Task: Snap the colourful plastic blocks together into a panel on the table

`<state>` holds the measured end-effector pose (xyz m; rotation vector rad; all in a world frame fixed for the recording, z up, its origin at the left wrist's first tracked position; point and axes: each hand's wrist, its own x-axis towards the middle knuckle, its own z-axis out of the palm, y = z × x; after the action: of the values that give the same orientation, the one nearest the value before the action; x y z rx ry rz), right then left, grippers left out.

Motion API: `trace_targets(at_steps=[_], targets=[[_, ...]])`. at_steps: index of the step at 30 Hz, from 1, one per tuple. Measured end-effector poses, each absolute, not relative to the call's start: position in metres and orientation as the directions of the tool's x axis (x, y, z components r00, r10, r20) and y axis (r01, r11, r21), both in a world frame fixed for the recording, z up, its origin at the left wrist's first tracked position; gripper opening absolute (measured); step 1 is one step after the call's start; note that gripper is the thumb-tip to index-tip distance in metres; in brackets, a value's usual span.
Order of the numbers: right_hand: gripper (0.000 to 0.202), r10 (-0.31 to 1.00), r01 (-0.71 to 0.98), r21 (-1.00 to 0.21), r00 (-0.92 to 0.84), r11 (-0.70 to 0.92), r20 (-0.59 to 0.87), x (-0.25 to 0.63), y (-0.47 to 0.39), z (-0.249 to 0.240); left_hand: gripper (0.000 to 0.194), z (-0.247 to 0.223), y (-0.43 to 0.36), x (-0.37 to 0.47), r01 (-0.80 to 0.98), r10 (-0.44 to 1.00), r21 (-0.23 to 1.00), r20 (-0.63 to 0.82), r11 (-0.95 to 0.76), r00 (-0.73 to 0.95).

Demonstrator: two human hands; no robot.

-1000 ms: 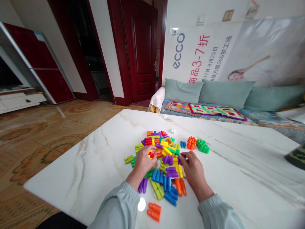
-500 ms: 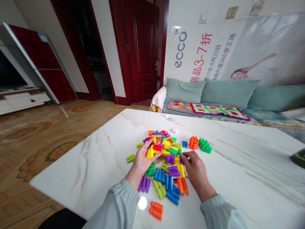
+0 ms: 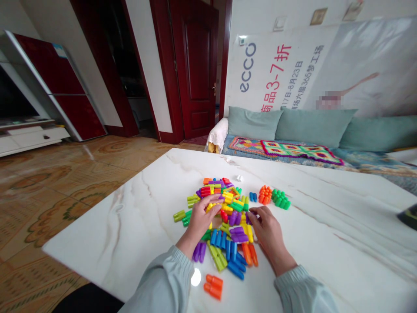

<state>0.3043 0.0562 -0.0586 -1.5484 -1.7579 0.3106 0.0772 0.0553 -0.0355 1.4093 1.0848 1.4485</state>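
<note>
A pile of colourful plastic peg-shaped blocks, joined in twos and threes, lies on the white marble-patterned table [image 3: 146, 208]. My left hand [image 3: 202, 217] is over the pile's left side, fingers curled around a yellow block [image 3: 210, 208] that they partly hide. At the pile's right edge my right hand [image 3: 267, 226] pinches a small purple block [image 3: 249, 218], mostly covered by the fingertips. Between the hands lie a red block [image 3: 224, 216] and a purple block [image 3: 235, 218]. Closer to me are blue blocks [image 3: 218, 239], a lime block [image 3: 217, 256] and an orange block [image 3: 249, 254].
Right of the pile stand an orange cluster [image 3: 265, 194] and a green cluster [image 3: 280, 199] of blocks, beside a small blue block [image 3: 253, 197]. A separate orange block [image 3: 213, 286] lies near me. A sofa [image 3: 293, 148] stands beyond the table; a dark object [image 3: 408, 216] is at far right.
My left hand has turned over and closed in, moving slightly right. The red block that was at its fingers no longer shows there. My right hand has stayed almost still.
</note>
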Motion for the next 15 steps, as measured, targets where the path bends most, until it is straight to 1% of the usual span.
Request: trace_targets(at_steps=[2,5,8,9,10,12,15], targets=[[0.035,0.927,0.743,-0.629,0.028,0.231,0.373,0.304,0.056,-0.058,0.025,-0.035,0.054,0.078,0.122,0.947,0.942,0.319,-0.312,-0.036],[0.034,0.93,0.741,-0.632,0.028,0.227,0.367,0.303,0.056,-0.057,0.023,-0.034,0.054,0.077,0.237,0.924,0.9,0.381,-0.365,-0.026],[0.033,0.931,0.74,-0.633,0.026,0.226,0.363,0.303,0.056,-0.058,0.025,-0.035,0.056,0.071,0.397,0.845,0.791,0.531,-0.466,-0.065],[0.033,0.931,0.741,-0.632,0.027,0.226,0.365,0.303,0.057,-0.059,0.026,-0.036,0.057,0.068,0.478,0.815,0.747,0.571,-0.463,-0.103],[0.033,0.93,0.742,-0.63,0.027,0.228,0.368,0.303,0.057,-0.06,0.029,-0.038,0.058,0.065,0.56,0.792,0.712,0.591,-0.425,-0.15],[0.033,0.927,0.744,-0.627,0.027,0.232,0.375,0.304,0.057,-0.061,0.039,-0.044,0.062,0.06,0.686,0.783,0.673,0.572,-0.277,-0.245],[0.034,0.925,0.743,-0.627,0.025,0.236,0.379,0.304,0.058,-0.061,0.05,-0.054,0.067,0.055,0.762,0.835,0.644,0.45,-0.059,-0.316]])
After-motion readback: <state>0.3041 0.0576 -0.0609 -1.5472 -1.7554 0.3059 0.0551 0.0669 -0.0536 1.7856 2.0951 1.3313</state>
